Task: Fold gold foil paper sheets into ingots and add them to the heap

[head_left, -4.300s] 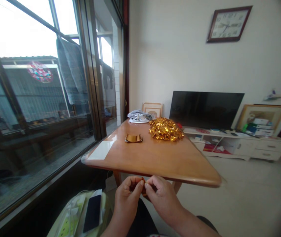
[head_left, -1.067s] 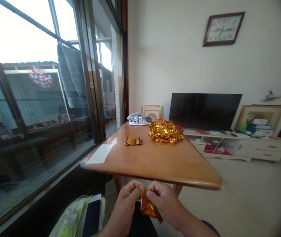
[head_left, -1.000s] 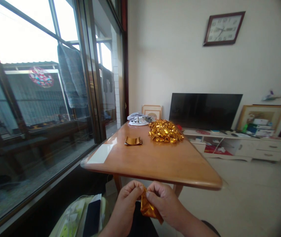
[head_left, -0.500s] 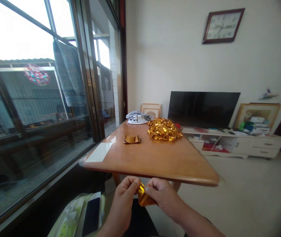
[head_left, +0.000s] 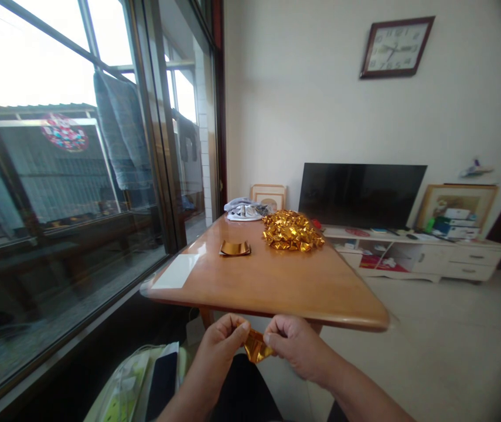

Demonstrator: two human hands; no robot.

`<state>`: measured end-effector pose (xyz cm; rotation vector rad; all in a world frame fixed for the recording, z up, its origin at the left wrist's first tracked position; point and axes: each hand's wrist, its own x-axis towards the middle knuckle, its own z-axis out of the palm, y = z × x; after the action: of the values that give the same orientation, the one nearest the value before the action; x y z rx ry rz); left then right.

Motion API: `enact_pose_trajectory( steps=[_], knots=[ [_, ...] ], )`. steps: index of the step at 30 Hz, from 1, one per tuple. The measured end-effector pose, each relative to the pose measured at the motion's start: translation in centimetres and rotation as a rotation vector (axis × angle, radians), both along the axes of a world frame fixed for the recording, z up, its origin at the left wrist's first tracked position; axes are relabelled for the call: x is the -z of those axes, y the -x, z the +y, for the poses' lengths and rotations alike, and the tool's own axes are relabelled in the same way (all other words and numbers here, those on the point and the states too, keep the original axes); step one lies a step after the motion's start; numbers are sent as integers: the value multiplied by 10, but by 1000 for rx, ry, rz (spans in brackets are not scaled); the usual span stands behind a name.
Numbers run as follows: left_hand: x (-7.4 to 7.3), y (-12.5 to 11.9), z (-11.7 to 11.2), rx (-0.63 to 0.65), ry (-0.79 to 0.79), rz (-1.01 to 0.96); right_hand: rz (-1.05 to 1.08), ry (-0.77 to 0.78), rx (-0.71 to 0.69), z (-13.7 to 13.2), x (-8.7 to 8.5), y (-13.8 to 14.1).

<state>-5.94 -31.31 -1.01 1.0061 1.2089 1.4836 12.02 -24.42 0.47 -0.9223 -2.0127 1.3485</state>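
Under the near edge of the wooden table, my left hand (head_left: 220, 346) and my right hand (head_left: 293, 346) pinch a crumpled strip of gold foil (head_left: 257, 347) between them. The fingers hide its ends. On the tabletop (head_left: 276, 287) lies a small flat piece of gold foil (head_left: 235, 248), slightly curled. A heaped pile of folded gold foil pieces (head_left: 292, 230) sits farther back, out of reach of both hands.
A white rectangular patch (head_left: 175, 271) lies on the table's left side, with a crumpled cloth bundle (head_left: 245, 211) at the far end. To my left are a phone (head_left: 161, 384) on a pale bag and a glass window wall (head_left: 65, 170). A TV cabinet (head_left: 412, 258) stands beyond.
The foil no longer hangs below my fingers. It is now a shorter, tighter fold stretched between my hands, which have moved slightly apart. The view has shifted a little.
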Motion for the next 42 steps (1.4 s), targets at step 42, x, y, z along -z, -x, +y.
enact_pose_trajectory(
  steps=[42],
  knots=[
    [-14,-20,-6,227,63,-81,154,89,35,7,-25,-15]
  ],
)
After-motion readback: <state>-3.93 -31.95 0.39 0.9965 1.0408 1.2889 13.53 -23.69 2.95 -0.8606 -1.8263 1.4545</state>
